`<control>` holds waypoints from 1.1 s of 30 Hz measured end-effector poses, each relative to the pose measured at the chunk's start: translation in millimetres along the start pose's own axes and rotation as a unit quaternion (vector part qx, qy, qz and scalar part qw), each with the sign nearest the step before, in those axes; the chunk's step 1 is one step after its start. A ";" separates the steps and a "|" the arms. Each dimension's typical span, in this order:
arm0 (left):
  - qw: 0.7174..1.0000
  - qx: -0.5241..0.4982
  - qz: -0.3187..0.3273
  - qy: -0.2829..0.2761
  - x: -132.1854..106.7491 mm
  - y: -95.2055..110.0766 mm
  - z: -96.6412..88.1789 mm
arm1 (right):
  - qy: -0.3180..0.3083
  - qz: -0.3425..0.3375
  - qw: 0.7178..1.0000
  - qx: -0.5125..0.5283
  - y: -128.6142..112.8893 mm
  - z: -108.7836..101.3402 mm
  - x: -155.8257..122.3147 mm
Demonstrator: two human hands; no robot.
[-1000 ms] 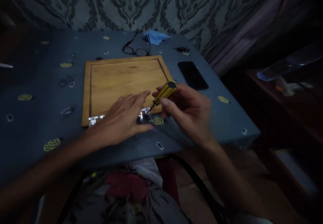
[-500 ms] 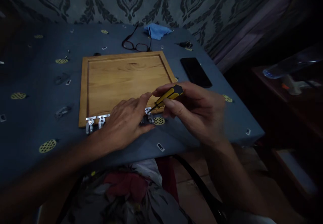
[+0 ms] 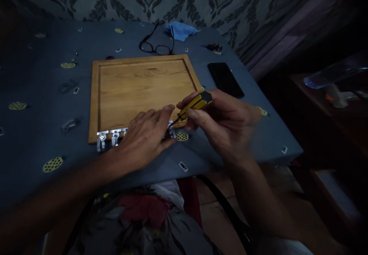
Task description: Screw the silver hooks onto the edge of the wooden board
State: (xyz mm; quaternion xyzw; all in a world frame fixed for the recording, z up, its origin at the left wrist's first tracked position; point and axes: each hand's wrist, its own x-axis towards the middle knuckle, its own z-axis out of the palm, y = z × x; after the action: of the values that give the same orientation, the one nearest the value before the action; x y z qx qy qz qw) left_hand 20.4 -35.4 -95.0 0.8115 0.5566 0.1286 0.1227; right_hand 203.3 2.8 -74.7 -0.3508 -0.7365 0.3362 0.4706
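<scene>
"Yellow-and-black plastic-handled screwdriver (image 3: 194,105) in the right hand (image 3: 228,120). How is it held?"

"Pinched between thumb and fingers, its shaft slanting down to the row of silvery, hinge-like metal fittings (image 3: 115,137), probably so the fingertips can turn it."

"And the left hand (image 3: 146,132)?"

"Laid across that row, forefinger and thumb parted near its right end, likely bracing the metal against the rectangular honey-brown wooden board (image 3: 138,90). I can't tell whether its fingers grip anything underneath."

"Where's the board?"

"Flat on the blue-grey cloth-covered desk (image 3: 212,151), its fitted side facing the desk's near edge, presumably for easy reach."

"What's hidden?"

"The row's middle, under the left hand. The screwdriver's tip is too dark to show whether it sits in a screw. Left of the board, the loose grey metal piece (image 3: 70,124) is dim."

"Farther out?"

"A flat black phone (image 3: 225,79) by the desk's right edge; dark-framed glasses (image 3: 155,49) and a crumpled blue cloth (image 3: 181,31) toward the far edge, out of the hands' way. The desk's left edge vanishes in shadow."
</scene>
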 end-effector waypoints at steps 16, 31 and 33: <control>1.000 -0.008 -0.004 0.002 -1.4 -0.6 2.6 | 0.063 -0.006 0.998 -0.002 6.0 8.1 -3.6; 1.000 -0.017 -0.003 0.011 -4.9 -3.8 4.7 | 0.228 -0.063 0.971 0.039 9.4 16.5 -6.1; 1.000 -0.012 0.001 0.013 -5.1 -3.8 4.7 | 0.219 -0.058 0.973 0.037 10.6 16.7 -6.6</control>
State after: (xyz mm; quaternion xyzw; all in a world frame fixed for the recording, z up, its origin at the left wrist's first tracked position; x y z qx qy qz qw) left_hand 17.0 -39.1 -101.1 0.8089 0.5556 0.1459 0.1250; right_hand 191.9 0.2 -92.0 -0.3546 -0.6219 0.2506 0.6517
